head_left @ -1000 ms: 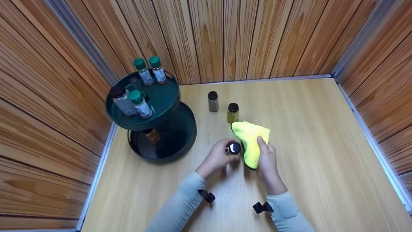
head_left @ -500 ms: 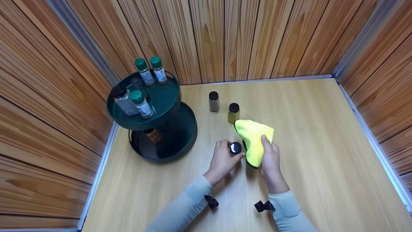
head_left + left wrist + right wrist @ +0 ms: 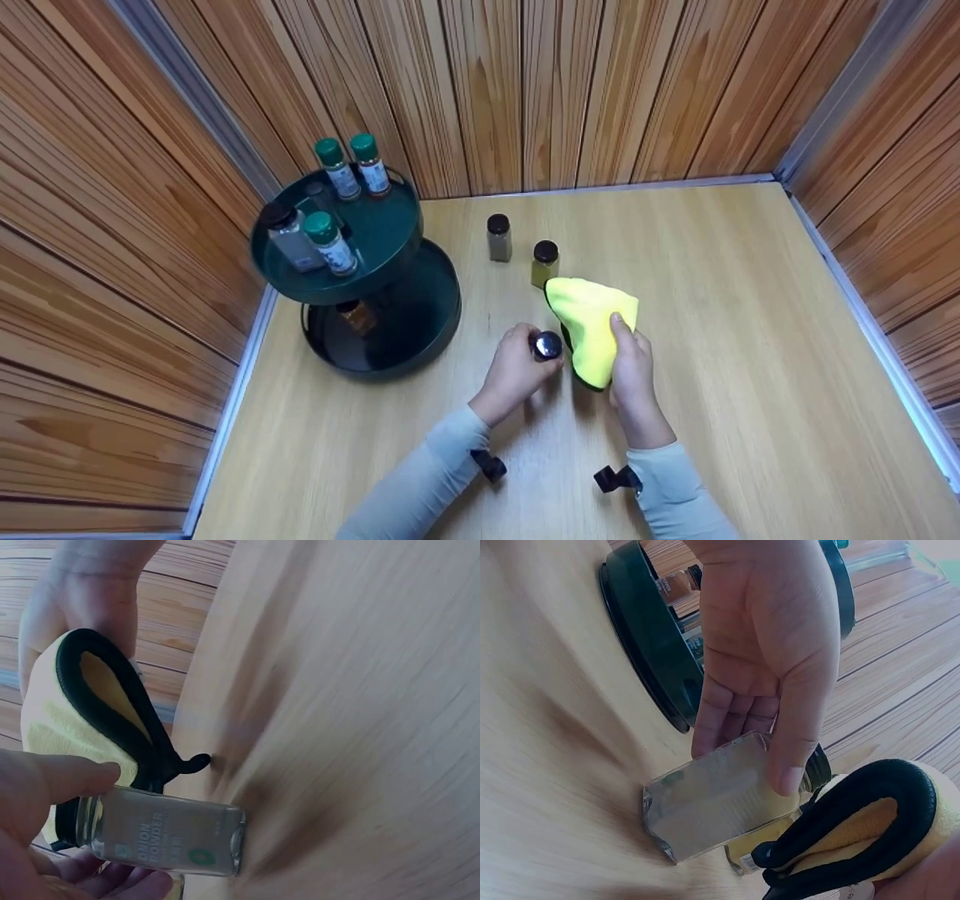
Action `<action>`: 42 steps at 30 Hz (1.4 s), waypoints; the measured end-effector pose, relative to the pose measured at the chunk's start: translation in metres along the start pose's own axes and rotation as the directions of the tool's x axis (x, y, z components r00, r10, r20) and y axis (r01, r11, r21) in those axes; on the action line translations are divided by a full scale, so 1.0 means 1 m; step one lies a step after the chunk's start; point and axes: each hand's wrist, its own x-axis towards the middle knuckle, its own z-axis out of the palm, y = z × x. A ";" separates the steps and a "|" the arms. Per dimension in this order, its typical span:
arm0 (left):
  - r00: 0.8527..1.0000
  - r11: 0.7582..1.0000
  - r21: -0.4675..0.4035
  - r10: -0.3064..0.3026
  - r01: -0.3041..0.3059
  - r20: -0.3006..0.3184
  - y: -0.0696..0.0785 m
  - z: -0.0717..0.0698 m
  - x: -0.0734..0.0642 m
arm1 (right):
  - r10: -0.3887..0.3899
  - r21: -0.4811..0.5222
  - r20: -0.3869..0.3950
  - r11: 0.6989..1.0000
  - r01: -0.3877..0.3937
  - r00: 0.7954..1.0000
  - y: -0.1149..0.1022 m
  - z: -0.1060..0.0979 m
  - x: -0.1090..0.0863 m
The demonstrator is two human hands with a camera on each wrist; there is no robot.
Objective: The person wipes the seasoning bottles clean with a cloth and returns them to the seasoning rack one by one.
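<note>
In the head view my left hand (image 3: 516, 367) grips a glass spice jar near its black cap (image 3: 547, 346). The left wrist view shows the jar (image 3: 176, 832) labelled "onion powder", thumb on one side and fingers on the other, its base just above the wooden table. My right hand (image 3: 634, 375) holds a folded yellow cloth (image 3: 589, 322) with black edging, thumb on top; its other fingers are mostly hidden beneath. The cloth hangs right beside the jar's cap, and in the left wrist view its edging (image 3: 154, 742) overlaps the jar's upper end.
A dark green two-tier rack (image 3: 409, 262) stands at the left, with green-capped bottles (image 3: 337, 244) and a larger dark-capped one (image 3: 292, 236) on top and an amber jar (image 3: 357, 318) below. Behind the cloth stand a yellowish jar (image 3: 545, 271) and a greyish jar (image 3: 499, 240).
The cloth and right hand have shifted slightly right. My left hand has also moved a little right with the jar; its thumb stretched out half a second ago and is now drawn back in.
</note>
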 end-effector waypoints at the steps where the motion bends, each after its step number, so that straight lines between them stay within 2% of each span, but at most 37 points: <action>1: 1.000 1.000 0.002 0.014 -0.014 0.012 0.000 -0.001 0.001 | -0.001 0.002 -0.001 1.000 0.001 1.000 0.000 0.000 0.000; 5: 0.996 0.998 0.011 0.059 -0.060 0.068 0.000 -0.007 0.003 | 0.002 0.009 -0.007 1.000 -0.002 1.000 0.000 0.003 0.001; 9: 0.991 0.997 0.017 0.070 -0.072 0.117 0.001 -0.010 0.003 | 0.010 0.006 -0.004 1.000 -0.010 1.000 0.000 0.004 -0.001; 12: 0.991 0.997 0.031 0.068 -0.072 0.117 0.001 -0.010 0.002 | 0.009 0.015 0.004 1.000 -0.009 1.000 0.000 0.005 -0.002; 19: 0.997 0.999 0.025 0.042 -0.044 0.069 0.001 -0.009 0.003 | 0.015 0.018 0.033 1.000 -0.016 0.999 -0.001 0.007 -0.002; 24: 0.993 0.999 -0.026 0.043 -0.040 0.114 -0.003 -0.012 0.008 | 0.043 -0.008 0.058 0.999 -0.042 0.997 0.001 0.007 -0.004; 29: 0.989 0.995 -0.081 0.062 -0.051 0.136 -0.008 -0.015 0.013 | 0.077 0.025 0.081 0.997 -0.079 0.994 0.005 0.008 -0.003; 34: 0.987 0.993 -0.096 0.074 -0.061 0.142 -0.010 -0.016 0.013 | 0.142 0.046 0.079 0.988 -0.146 0.987 0.020 0.010 0.001; 38: 0.987 0.996 -0.080 0.042 -0.030 0.157 -0.010 -0.016 0.014 | 0.222 -0.011 0.045 0.975 -0.221 0.974 0.035 0.008 0.005; 42: 0.986 0.998 -0.056 0.030 -0.021 0.166 -0.009 -0.016 0.015 | 0.235 -0.063 0.018 0.970 -0.234 0.972 0.038 0.009 0.007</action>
